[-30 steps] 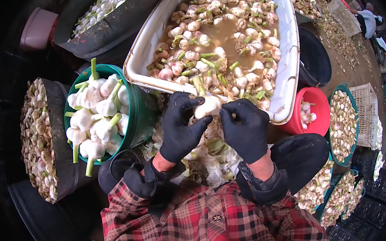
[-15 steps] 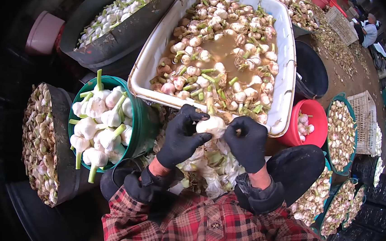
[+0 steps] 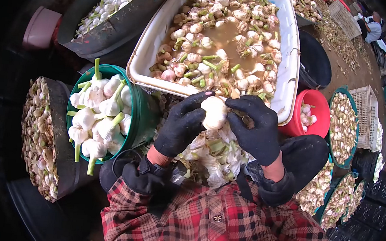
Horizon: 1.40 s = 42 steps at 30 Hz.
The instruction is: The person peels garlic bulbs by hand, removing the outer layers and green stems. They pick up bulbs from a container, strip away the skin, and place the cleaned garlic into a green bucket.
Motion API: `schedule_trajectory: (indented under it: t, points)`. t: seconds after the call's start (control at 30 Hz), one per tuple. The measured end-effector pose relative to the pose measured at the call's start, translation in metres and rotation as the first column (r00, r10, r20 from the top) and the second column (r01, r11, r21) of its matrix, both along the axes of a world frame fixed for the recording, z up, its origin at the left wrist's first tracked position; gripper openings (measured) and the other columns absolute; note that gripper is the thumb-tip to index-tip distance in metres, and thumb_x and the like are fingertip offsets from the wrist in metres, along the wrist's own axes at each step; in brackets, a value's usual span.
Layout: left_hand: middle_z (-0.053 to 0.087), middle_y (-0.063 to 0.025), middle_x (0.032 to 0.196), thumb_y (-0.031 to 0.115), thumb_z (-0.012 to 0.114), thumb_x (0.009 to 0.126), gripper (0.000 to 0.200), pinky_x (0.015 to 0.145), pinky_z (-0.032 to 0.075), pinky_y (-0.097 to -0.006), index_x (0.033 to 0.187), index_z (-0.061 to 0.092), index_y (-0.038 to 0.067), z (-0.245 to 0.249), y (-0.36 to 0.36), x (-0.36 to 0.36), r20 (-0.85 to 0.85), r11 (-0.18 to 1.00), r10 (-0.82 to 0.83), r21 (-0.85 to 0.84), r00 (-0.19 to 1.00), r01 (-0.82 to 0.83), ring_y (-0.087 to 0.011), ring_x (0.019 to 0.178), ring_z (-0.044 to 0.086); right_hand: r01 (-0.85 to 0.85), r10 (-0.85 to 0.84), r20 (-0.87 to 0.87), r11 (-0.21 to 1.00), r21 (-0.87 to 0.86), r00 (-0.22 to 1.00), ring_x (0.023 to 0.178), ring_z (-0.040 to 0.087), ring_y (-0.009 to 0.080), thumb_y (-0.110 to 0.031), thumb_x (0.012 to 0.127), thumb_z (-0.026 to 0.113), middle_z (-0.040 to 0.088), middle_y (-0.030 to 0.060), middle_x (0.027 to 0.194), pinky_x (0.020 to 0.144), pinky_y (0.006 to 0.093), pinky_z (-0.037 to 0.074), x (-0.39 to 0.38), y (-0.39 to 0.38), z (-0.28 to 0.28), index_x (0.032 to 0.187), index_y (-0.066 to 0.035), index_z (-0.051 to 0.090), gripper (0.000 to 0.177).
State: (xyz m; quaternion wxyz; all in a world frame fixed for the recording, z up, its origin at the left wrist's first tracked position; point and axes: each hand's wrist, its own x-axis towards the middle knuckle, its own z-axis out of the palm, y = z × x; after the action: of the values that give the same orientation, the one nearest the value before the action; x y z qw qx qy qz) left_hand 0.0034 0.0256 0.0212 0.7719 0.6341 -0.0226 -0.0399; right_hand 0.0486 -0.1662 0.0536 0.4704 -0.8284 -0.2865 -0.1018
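A white garlic bulb (image 3: 214, 113) is held up in front of me, close to the near rim of the white tub (image 3: 168, 87). My left hand (image 3: 181, 124), in a black glove, grips its left side between thumb and fingers. On the right side, the thumb and fingertips of my gloved right hand (image 3: 257, 128) press against the same bulb. Loose garlic skins (image 3: 217, 156) lie in a pile below my hands. Many unpeeled garlic bulbs (image 3: 250, 82) float in brownish water inside the tub.
A green bucket (image 3: 139, 116) full of clean white garlic stands at left, beside a dark container (image 3: 71, 142) of unpeeled bulbs. The red bucket (image 3: 321, 113) at right holds a few bulbs. Green baskets (image 3: 343, 128) of garlic line the right. A person (image 3: 373, 30) sits far off.
The garlic bulb has turned in my hands, its stem no longer pointing up at the tub. My right hand has opened from a pinch to spread fingers against the bulb.
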Motion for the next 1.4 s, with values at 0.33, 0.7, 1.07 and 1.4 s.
schedule_trajectory:
  t: [0.33, 0.7, 1.07, 1.4]
  points:
    - [0.061, -0.0092, 0.117, 0.015, 0.065, 0.089, 0.057, 0.092, 0.045, -0.0275, 0.137, 0.042, -0.005, -0.021, -0.01, 0.0, -0.231, 0.952, -0.04, -0.305, 0.972, -0.033, -0.0121, 0.104, 0.056, 0.005, -0.001, 0.05, 0.996, -0.09, 0.999, 0.075, 0.063, 0.0312, -0.004, 0.073, 0.071, 0.065, 0.0126, 0.084, 0.067, 0.0385, 0.05, -0.006, 0.002, -0.017, 0.091, -0.004, 0.068, 0.018]
    - [0.068, -0.014, 0.093, 0.02, 0.076, 0.073, 0.06, 0.079, 0.052, -0.0314, 0.123, 0.054, -0.005, -0.011, -0.013, 0.001, -0.026, 0.917, -0.107, 0.383, 0.994, 0.109, -0.0142, 0.086, 0.064, 0.119, -0.127, -0.066, 0.986, -0.113, 0.99, 0.066, 0.06, 0.0364, -0.002, 0.076, 0.063, 0.059, 0.0136, 0.071, 0.057, 0.0403, 0.046, -0.011, 0.003, -0.05, 0.08, -0.003, 0.057, 0.007]
    - [0.06, -0.0188, 0.116, 0.019, 0.072, 0.077, 0.063, 0.087, 0.049, -0.0351, 0.131, 0.048, -0.003, -0.033, -0.02, -0.002, 0.12, 0.949, -0.067, 0.313, 0.991, 0.026, -0.0232, 0.1, 0.061, 0.067, 0.017, -0.549, 0.989, 0.131, 0.836, 0.064, 0.059, 0.0135, -0.006, 0.082, 0.069, 0.065, 0.01, 0.073, 0.062, 0.0293, 0.047, -0.007, -0.009, -0.044, 0.087, 0.001, 0.064, 0.01]
    - [0.061, -0.0216, 0.111, 0.023, 0.073, 0.076, 0.057, 0.088, 0.049, -0.0373, 0.121, 0.054, -0.005, -0.028, -0.017, -0.006, 0.251, 0.887, -0.107, 0.461, 0.962, -0.022, -0.0315, 0.101, 0.062, 0.147, -0.132, -0.516, 0.989, -0.012, 0.847, 0.059, 0.056, 0.0198, -0.013, 0.082, 0.066, 0.062, 0.0144, 0.065, 0.059, 0.0351, 0.044, 0.001, -0.011, -0.06, 0.082, 0.005, 0.064, 0.019]
